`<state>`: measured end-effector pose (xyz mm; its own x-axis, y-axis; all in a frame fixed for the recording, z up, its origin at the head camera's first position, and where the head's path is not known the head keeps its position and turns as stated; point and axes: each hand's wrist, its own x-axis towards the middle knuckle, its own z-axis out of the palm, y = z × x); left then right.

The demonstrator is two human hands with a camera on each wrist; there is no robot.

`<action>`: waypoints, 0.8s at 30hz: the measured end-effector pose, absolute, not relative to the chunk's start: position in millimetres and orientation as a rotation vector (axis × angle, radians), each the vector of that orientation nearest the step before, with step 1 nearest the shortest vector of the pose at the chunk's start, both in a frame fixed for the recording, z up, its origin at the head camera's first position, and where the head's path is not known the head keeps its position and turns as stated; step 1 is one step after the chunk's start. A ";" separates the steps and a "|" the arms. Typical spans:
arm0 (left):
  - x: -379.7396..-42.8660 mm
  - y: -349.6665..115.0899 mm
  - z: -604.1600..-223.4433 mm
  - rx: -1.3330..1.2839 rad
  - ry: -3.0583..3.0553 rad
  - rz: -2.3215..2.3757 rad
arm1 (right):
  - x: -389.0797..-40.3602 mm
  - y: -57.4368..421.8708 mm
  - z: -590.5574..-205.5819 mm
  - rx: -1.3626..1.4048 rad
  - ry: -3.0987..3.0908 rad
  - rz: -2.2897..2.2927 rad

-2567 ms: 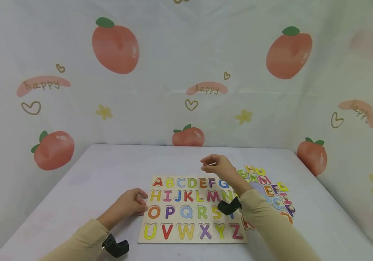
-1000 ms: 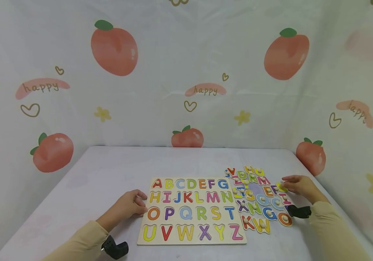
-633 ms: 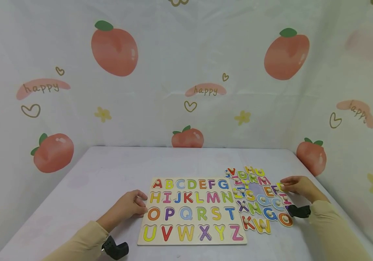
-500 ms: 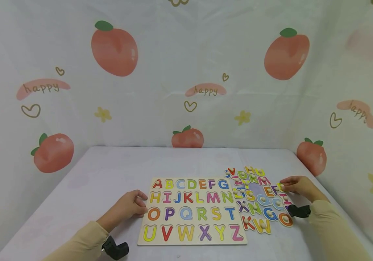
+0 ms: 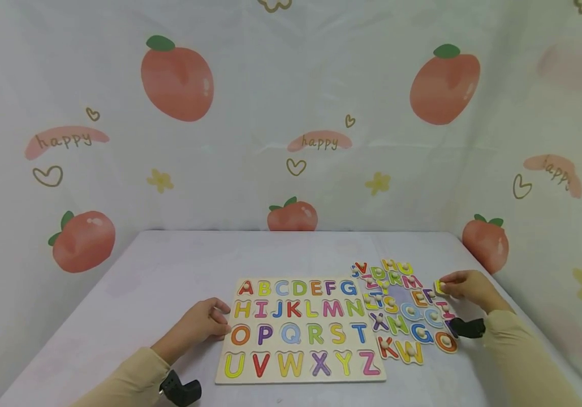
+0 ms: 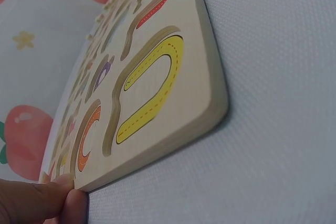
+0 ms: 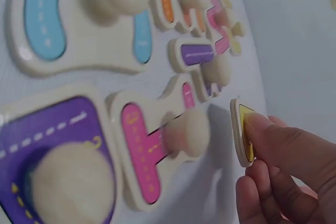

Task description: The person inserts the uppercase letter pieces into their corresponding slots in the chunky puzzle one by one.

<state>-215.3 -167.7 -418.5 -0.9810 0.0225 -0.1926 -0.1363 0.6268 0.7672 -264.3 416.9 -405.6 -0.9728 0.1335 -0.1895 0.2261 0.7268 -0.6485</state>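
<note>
My left hand point(image 5: 196, 327) holds the left edge of a wooden alphabet puzzle board point(image 5: 275, 346). The left wrist view shows the thumb point(image 6: 62, 180) on the board's rim with a finger curled beside it. Between thumb and fingers, my right hand point(image 5: 471, 288) pinches a yellow letter piece point(image 7: 239, 135). That piece is tilted on edge at the right side of the loose letters, its letter face largely hidden by the thumb. Below it lies a pink I piece point(image 7: 142, 153) with a round knob. In the board's top left slot sits a knobbed red A point(image 5: 245, 287).
Several knobbed letter pieces lie close together right of the board, among them an orange O point(image 5: 445, 342), a yellow W point(image 5: 409, 353) and a red K point(image 5: 387, 347). A white table point(image 5: 184, 254) bears everything, with a fruit-print cloth point(image 5: 250, 169) hanging behind it.
My right hand has moved from above the board's upper right to the loose letters, pinched the yellow letter piece and tilted it up. My left hand stays at the board's left edge.
</note>
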 end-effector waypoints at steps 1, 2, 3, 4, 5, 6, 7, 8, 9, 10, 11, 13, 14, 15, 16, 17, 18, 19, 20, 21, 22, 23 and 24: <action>-215.3 -167.7 -418.7 -0.095 2.662 1.281 | -264.4 416.4 -404.4 0.285 2.806 -1.075; -215.4 -167.7 -418.8 -0.097 2.660 1.283 | -264.7 415.6 -402.6 0.266 2.817 -1.073; -215.7 -167.7 -418.7 -0.098 2.655 1.285 | -265.1 414.0 -400.9 0.244 2.828 -1.077; -215.9 -167.8 -418.6 -0.099 2.653 1.285 | -265.9 411.8 -399.3 0.218 2.839 -1.079; -216.2 -167.9 -418.8 -0.101 2.651 1.284 | -267.0 409.0 -397.4 0.185 2.855 -1.073; -216.5 -168.2 -419.0 -0.103 2.647 1.284 | -267.8 405.4 -395.4 0.154 2.868 -1.066; -216.9 -168.4 -419.3 -0.104 2.644 1.284 | -268.8 401.3 -393.2 0.120 2.884 -1.060; -217.2 -168.6 -419.6 -0.106 2.643 1.283 | -269.7 396.4 -390.8 0.088 2.897 -1.056; -217.4 -168.7 -420.0 -0.106 2.641 1.283 | -270.6 390.2 -388.7 0.072 2.902 -1.060; -217.8 -168.8 -420.4 -0.104 2.642 1.280 | -271.7 384.0 -386.2 0.053 2.904 -1.068; -218.0 -168.8 -420.9 -0.104 2.643 1.280 | -272.7 377.4 -383.6 0.037 2.905 -1.077; -218.1 -168.7 -421.1 -0.103 2.646 1.282 | -275.1 363.8 -378.7 0.013 2.893 -1.122; -218.1 -168.6 -421.2 -0.102 2.647 1.284 | -276.5 356.9 -376.6 0.002 2.885 -1.144; -218.0 -168.4 -421.3 -0.100 2.648 1.284 | -277.9 350.2 -374.9 -0.006 2.881 -1.167; -217.9 -168.5 -421.2 -0.099 2.650 1.284 | -279.7 343.7 -373.7 -0.022 2.873 -1.192; -217.7 -168.6 -421.0 -0.100 2.651 1.286 | -281.4 337.2 -372.8 -0.032 2.867 -1.213; -217.6 -168.6 -420.9 -0.099 2.651 1.287 | -282.9 330.6 -371.9 -0.050 2.862 -1.232; -217.5 -168.6 -420.9 -0.099 2.651 1.287 | -284.1 323.6 -371.2 -0.058 2.855 -1.251; -217.4 -168.6 -420.8 -0.098 2.652 1.285 | -285.1 316.7 -370.6 -0.069 2.850 -1.266; -217.4 -168.5 -420.8 -0.098 2.655 1.281 | -286.2 309.7 -370.2 -0.077 2.843 -1.287; -217.3 -168.3 -420.7 -0.097 2.657 1.279 | -286.9 302.8 -369.4 -0.092 2.835 -1.302; -217.4 -168.2 -420.8 -0.096 2.660 1.275 | -287.4 295.5 -368.9 -0.107 2.831 -1.318; -217.4 -168.1 -420.8 -0.095 2.661 1.272 | -287.5 288.3 -368.0 -0.131 2.830 -1.324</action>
